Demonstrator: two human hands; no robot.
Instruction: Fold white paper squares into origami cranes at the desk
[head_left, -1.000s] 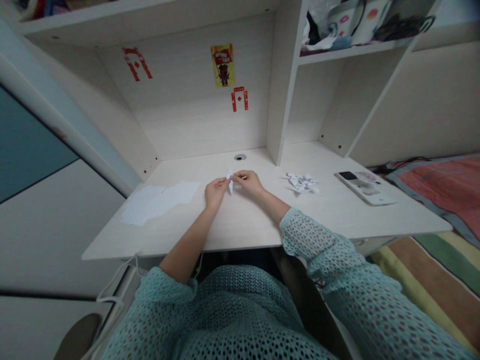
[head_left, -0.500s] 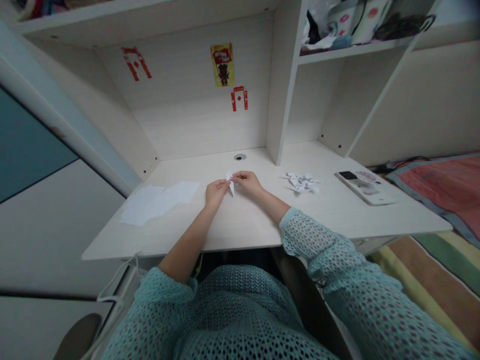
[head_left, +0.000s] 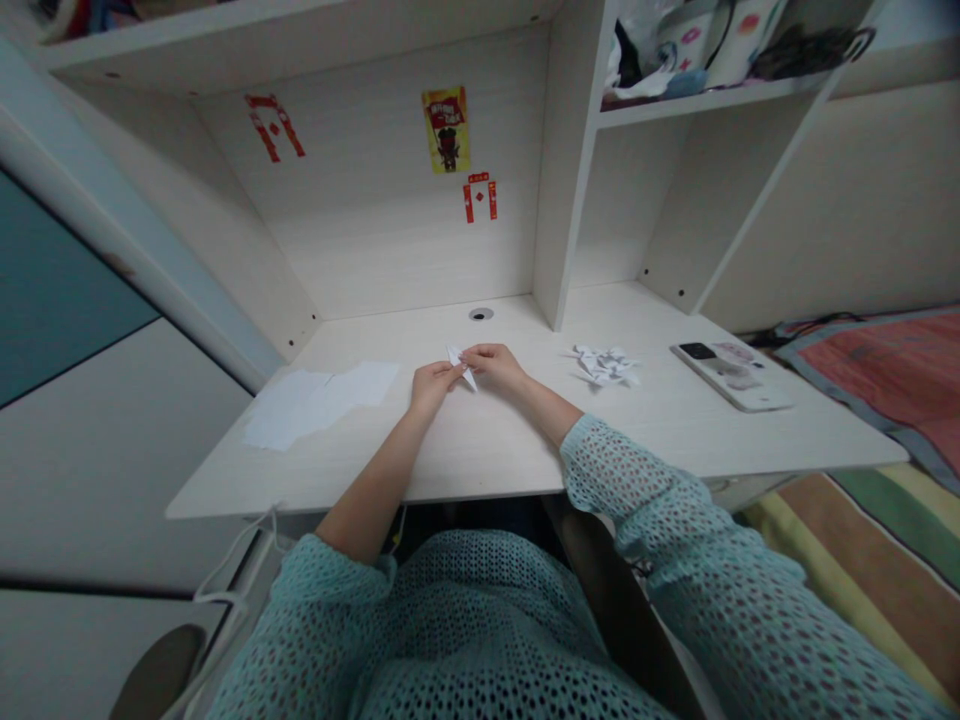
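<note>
Head view: small folded white paper, tilted further than before, over the desk; left hand and right hand pinching it, fingers nearly closed, exact contact apparently too small to resolve.

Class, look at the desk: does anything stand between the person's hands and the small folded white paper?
Nothing visible does: the left hand and right hand both touch the folded white paper directly.

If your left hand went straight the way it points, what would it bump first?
The left hand would meet the folded white paper first; it seems already touching, though depth is hard to tell.
</note>
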